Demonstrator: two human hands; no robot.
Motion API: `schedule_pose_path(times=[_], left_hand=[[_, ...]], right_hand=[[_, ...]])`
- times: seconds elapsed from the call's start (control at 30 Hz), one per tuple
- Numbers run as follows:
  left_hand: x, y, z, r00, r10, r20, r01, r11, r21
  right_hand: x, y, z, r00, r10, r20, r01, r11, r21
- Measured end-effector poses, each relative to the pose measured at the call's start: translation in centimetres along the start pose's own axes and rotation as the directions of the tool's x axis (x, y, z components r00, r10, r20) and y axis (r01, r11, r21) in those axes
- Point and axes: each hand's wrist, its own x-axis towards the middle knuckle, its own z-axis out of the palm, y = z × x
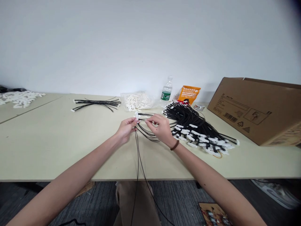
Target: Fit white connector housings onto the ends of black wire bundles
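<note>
Near the middle of the table, my left hand (127, 129) grips a small white plastic connector (136, 115) between thumb and fingers. Several thin black wires (147, 135) run from the connector and curve off to the right. My right hand (160, 126) pinches one of the black wires just right of the connector. Two long black wires (137, 153) hang from beneath my left hand over the table's front edge. Right of my right hand lies a big heap of black wire harnesses (188, 117) with white connectors at their ends.
A clear bag of white connectors (137, 101) lies behind my hands, with a bottle (166, 89) and an orange packet (188, 94) farther right. A cardboard box (254, 110) stands at the right. Leftward are a wire bundle (96, 103) and a pile of white connectors (22, 98).
</note>
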Motion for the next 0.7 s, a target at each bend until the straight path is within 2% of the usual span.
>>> schedule_pose_path(times=[0.23, 0.7], left_hand=[[-0.57, 0.02, 0.42, 0.993, -0.034, 0.111, 0.033, 0.999, 0.011], [-0.54, -0.27, 0.32, 0.992, -0.035, 0.121, 0.036, 0.999, -0.003]], right_hand=[[-0.46, 0.43, 0.46, 0.994, -0.105, -0.002, 0.104, 0.985, -0.139], [-0.67, 0.61, 0.76, 0.977, -0.214, 0.015, 0.213, 0.96, -0.184]])
